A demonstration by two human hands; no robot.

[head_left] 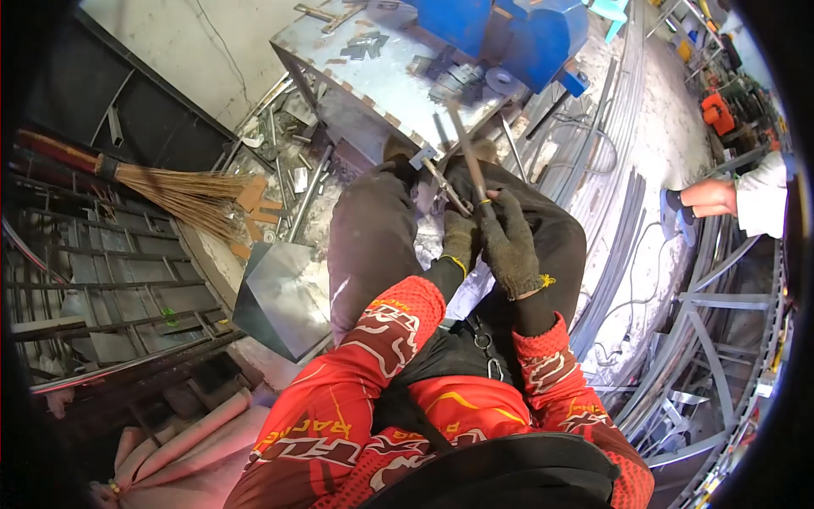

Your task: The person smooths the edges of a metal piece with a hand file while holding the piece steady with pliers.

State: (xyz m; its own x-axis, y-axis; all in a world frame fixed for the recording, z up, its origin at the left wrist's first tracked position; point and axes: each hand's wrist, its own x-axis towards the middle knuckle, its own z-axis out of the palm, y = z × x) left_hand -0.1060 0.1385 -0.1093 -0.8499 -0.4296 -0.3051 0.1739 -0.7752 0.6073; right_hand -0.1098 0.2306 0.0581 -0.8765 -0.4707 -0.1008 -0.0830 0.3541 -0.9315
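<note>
My left hand (460, 239), in a dark knitted glove, is closed round the handles of metal pliers (446, 188). A small flat metal plate (421, 158) sits in the jaws of the pliers, over my lap near the bench edge. Right beside it, my gloved right hand (511, 254) grips the lower end of a long flat file (469, 154). The file points away from me, alongside the pliers, its far end overlapping the bench edge in this view. My fingers lie along the file's handle and partly hide it.
A metal-topped bench (339, 64) ahead carries small metal pieces (458, 82) and a blue object (543, 47). A straw broom (178, 191) and a sheet metal piece (284, 297) lie left. Long metal bars (610, 254) line the right floor; another person's leg (708, 198) is beyond.
</note>
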